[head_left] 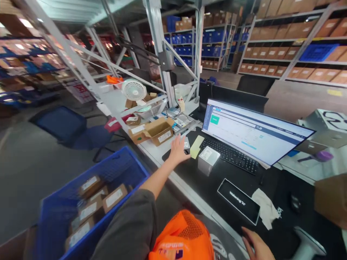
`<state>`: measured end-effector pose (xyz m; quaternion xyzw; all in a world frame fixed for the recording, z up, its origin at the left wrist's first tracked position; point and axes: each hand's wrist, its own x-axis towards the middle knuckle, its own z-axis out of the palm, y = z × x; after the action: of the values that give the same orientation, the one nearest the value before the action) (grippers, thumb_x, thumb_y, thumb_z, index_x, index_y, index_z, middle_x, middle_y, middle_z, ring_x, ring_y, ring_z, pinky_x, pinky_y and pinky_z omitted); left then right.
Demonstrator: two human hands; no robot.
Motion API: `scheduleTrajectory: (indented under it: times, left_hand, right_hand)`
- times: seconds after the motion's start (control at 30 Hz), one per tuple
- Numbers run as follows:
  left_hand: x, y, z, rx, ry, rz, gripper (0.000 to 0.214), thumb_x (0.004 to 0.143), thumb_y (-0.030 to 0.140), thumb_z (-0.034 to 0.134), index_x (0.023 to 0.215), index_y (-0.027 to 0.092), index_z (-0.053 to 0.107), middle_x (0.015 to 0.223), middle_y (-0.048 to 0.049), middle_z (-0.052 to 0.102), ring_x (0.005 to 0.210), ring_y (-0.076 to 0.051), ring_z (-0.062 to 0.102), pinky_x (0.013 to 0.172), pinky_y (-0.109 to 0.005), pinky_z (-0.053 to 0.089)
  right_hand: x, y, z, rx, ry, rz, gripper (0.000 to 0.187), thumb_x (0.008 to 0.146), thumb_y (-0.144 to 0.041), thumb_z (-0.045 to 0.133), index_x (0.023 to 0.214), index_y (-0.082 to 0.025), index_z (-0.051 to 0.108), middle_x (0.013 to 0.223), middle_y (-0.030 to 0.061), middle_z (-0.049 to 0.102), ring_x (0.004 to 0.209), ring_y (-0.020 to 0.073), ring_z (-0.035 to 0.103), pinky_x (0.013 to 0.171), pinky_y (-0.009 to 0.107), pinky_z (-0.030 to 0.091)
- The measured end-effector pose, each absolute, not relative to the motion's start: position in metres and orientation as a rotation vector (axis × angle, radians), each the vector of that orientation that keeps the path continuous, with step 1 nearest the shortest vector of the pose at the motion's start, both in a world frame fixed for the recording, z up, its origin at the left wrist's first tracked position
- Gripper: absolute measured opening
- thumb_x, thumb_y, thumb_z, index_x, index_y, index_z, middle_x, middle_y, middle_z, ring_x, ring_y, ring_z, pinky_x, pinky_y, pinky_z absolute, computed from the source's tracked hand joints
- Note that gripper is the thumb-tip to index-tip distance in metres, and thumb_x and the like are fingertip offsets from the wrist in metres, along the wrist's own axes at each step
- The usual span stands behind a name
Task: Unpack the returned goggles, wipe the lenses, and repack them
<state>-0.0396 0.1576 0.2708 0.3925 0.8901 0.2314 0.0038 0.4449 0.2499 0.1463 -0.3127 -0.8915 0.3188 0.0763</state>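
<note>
My left hand [177, 152] is stretched over the far left part of the black desk mat, fingers spread. Just beyond its fingers is a small whitish box [187, 143], partly hidden; whether they touch I cannot tell. A yellow-green paper slip [197, 146] lies to the right of that hand, and past it stands a silver-white box [208, 159]. My right hand [256, 245] rests low at the desk's front edge, only partly in view, fingers apart with nothing in them. Nearest to it are a flat black white-edged box [238, 200] and a crumpled white cloth [265, 208].
A monitor [252, 126] stands behind a keyboard [235, 156]. At right are a mouse [295, 203] and a handheld scanner [309, 243]. An open cardboard box [159, 131] sits back left. Below the desk, a blue crate [138, 162] holds several brown boxes. A metal post [159, 47] rises behind.
</note>
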Motion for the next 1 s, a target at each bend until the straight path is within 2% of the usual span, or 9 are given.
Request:
scheduleTrajectory:
  times: [0.1,0.17,0.27,0.33,0.4,0.53,0.63,0.83,1.0]
  left_hand:
    - [-0.082,0.186,0.264,1.399,2.663,0.556,0.125,0.054,0.043,0.088,0.156,0.020,0.019,0.165,-0.0162,0.003,0.151,-0.041,0.000,0.120,-0.057,-0.004]
    - [-0.097,0.199,0.255,1.461,2.576,0.444,0.124,0.054,0.043,0.088,0.156,0.019,0.023,0.164,-0.0212,0.008,0.149,-0.046,0.006,0.118,-0.062,-0.002]
    - [-0.114,0.207,0.246,1.486,2.486,0.295,0.113,0.060,0.041,0.086,0.153,0.013,0.029,0.151,-0.0323,0.033,0.138,-0.054,0.031,0.109,-0.073,0.018]
    - [-0.131,0.206,0.244,1.491,2.463,0.232,0.108,0.066,0.046,0.081,0.153,0.009,0.028,0.139,-0.0349,0.045,0.130,-0.055,0.042,0.102,-0.071,0.032]
    - [-0.154,0.197,0.242,1.480,2.455,0.206,0.108,0.069,0.051,0.077,0.152,0.005,0.026,0.135,-0.0358,0.048,0.128,-0.053,0.045,0.101,-0.067,0.037]
    - [-0.198,0.142,0.232,1.167,2.328,0.739,0.103,0.066,0.054,0.080,0.148,0.013,0.033,0.144,-0.0249,0.046,0.135,-0.041,0.044,0.110,-0.053,0.039]
    - [-0.204,0.086,0.218,0.551,2.015,1.130,0.090,0.068,0.050,0.079,0.144,0.021,0.041,0.144,-0.0175,0.051,0.130,-0.036,0.052,0.108,-0.051,0.043]
    - [-0.149,0.030,0.186,-0.065,1.247,1.264,0.088,0.070,0.048,0.077,0.146,0.020,0.043,0.126,-0.0129,0.067,0.113,-0.033,0.065,0.099,-0.048,0.052]
    - [-0.112,0.030,0.164,-0.083,1.137,1.216,0.092,0.072,0.043,0.079,0.151,0.024,0.036,0.128,-0.0098,0.067,0.114,-0.029,0.066,0.099,-0.039,0.051]
  right_hand:
    - [0.390,0.224,0.157,-1.083,-2.660,0.908,0.043,0.094,-0.041,0.044,0.117,-0.017,0.071,0.117,0.0145,0.071,0.105,0.0295,0.070,0.094,0.042,0.057]
    - [0.358,0.207,0.167,-1.106,-2.660,0.963,0.042,0.094,-0.038,0.044,0.119,-0.017,0.070,0.117,0.0144,0.071,0.107,0.0290,0.068,0.096,0.042,0.055]
    - [0.329,0.191,0.185,-1.267,-2.581,0.961,0.041,0.093,-0.031,0.043,0.122,-0.015,0.068,0.119,0.0148,0.069,0.109,0.0297,0.067,0.098,0.045,0.052]
    - [0.322,0.183,0.196,-1.424,-2.499,0.938,0.041,0.092,-0.029,0.044,0.123,-0.015,0.067,0.120,0.0151,0.069,0.110,0.0298,0.066,0.099,0.045,0.050]
    - [0.320,0.175,0.205,-1.538,-2.431,0.932,0.040,0.092,-0.029,0.045,0.122,-0.016,0.068,0.120,0.0150,0.069,0.110,0.0293,0.066,0.100,0.045,0.050]
    - [0.312,0.167,0.218,-1.567,-2.376,1.044,0.038,0.093,-0.031,0.047,0.122,-0.017,0.067,0.119,0.0139,0.068,0.109,0.0284,0.065,0.101,0.046,0.049]
    - [0.285,0.176,0.228,-1.481,-2.314,1.269,0.035,0.095,-0.035,0.049,0.120,-0.019,0.068,0.119,0.0128,0.068,0.107,0.0269,0.065,0.099,0.044,0.049]
    - [0.190,0.197,0.237,-1.229,-1.957,1.826,0.038,0.084,-0.037,0.066,0.118,-0.020,0.065,0.111,0.0105,0.071,0.097,0.0235,0.067,0.090,0.041,0.053]
    - [0.160,0.198,0.222,-1.234,-1.817,2.038,0.033,0.069,-0.042,0.079,0.081,-0.018,0.060,0.072,0.0008,0.066,0.063,0.0150,0.063,0.061,0.028,0.054]
